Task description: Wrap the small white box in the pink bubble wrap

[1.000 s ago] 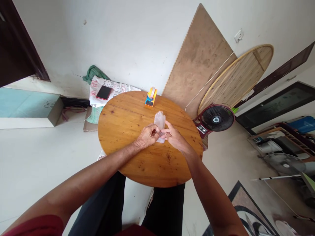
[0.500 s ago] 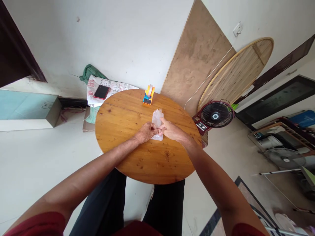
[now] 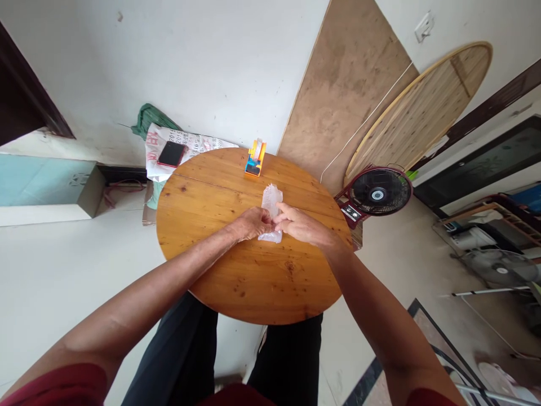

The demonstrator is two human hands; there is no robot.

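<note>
A translucent, whitish bundle that looks like bubble wrap (image 3: 271, 195) lies lengthwise on the round wooden table (image 3: 236, 276). Over its middle, my left hand (image 3: 254, 223) is closed, thumb and fingers pinching at the wrap. My right hand (image 3: 301, 225) meets it from the other side, its index finger reaching forward along the bundle and its other fingertips gripping close to the left ones. What lies inside the wrap cannot be made out, and the fingers hide its centre. Beyond the bundle stands an orange and blue tape dispenser (image 3: 255, 159) with a roll of tape.
A dark phone (image 3: 171, 153) rests on a white printed sack (image 3: 198, 144) past the table's left rear edge. To the right, a dark red fan (image 3: 377, 194) stands close to the table. A brown board (image 3: 338, 84) and a round wooden top (image 3: 422, 107) lean on the wall.
My hands stay at the bundle, with small shifts of the fingers over its middle. The view has tilted and moved slightly closer; the tape dispenser stays in place.
</note>
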